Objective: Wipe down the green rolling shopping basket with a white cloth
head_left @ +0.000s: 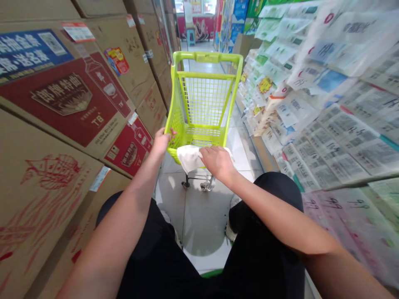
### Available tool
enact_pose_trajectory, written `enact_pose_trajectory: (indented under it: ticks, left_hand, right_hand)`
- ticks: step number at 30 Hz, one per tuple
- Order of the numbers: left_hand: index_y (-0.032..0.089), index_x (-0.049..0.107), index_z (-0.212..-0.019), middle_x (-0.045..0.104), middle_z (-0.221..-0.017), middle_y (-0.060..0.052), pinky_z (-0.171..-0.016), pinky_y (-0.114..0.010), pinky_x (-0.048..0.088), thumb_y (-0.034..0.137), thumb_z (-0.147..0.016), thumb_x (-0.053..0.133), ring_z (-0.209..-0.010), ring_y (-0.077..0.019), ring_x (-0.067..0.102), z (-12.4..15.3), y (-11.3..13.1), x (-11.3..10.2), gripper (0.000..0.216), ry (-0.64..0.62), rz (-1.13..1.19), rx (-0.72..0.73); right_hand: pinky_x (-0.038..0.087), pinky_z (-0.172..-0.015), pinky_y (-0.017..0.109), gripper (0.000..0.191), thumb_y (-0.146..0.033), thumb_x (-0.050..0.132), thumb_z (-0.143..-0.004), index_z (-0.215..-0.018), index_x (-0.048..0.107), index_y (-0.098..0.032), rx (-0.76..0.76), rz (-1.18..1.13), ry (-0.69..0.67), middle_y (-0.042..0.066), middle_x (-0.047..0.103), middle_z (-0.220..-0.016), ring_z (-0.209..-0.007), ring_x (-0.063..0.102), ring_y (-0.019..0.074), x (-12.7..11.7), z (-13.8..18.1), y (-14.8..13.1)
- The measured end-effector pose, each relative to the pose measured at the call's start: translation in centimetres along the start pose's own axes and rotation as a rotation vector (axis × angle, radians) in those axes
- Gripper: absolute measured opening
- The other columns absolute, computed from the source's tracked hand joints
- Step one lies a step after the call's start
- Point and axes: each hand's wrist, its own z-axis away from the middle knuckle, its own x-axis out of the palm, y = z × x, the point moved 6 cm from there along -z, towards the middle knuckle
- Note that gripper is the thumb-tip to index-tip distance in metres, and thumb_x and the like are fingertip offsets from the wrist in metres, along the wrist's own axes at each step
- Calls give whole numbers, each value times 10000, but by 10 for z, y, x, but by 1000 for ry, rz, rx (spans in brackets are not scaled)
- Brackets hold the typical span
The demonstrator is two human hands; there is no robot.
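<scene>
A small lime-green shopping cart (204, 89) stands in the aisle just ahead of my knees, its basket bare. My left hand (162, 141) grips the near left rim of the basket, fingers curled over the edge. My right hand (216, 160) presses a white cloth (188, 158) against the near rim, fingers closed over it. The cloth hangs down a little over the rim's front. The cart's small wheels (199, 185) rest on the pale tile floor.
Stacked cardboard boxes (71, 104) with red and blue labels wall in the left side. Shelves of plastic-wrapped packs (327, 95) line the right. The narrow tiled aisle (202, 54) runs on beyond the cart toward a blue stool (191, 36) at the far end.
</scene>
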Motion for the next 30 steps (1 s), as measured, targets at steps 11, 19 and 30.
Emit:
enact_pose_trajectory:
  ticks: [11,19,30]
  left_hand:
    - [212,574,-872,624,-868,-16,-733,-316,466,65,-596,548,-817,-185,591,52,3,59,313,-17,-96,66]
    - [196,640,-890,681,-915,-39,-640,-273,491,177,-524,542,-799,-180,615,9,9,13,379,-143,-10,39]
    - [227,535,-949,635,-980,-55,-784,-352,473,171,-722,502,-907,-207,598,65,-7,62,236,15,-187,148]
  right_hand:
    - [485,-825,324,203,-346,527,-1069,-1139,655,-206,4,-42,-38,103,779,-1098,-1039,725,246,-4,-3,-16]
    - [467,-807,322,211,-368,548,-1072,-1155,663,-212,29,-56,-1,79,782,-1073,-1003,725,240,-6,5,7]
    - [488,-810,337,183,-325,541,-1053,-1092,670,-202,-6,-39,-58,95,783,-1072,-1048,714,248,-4,8,-13]
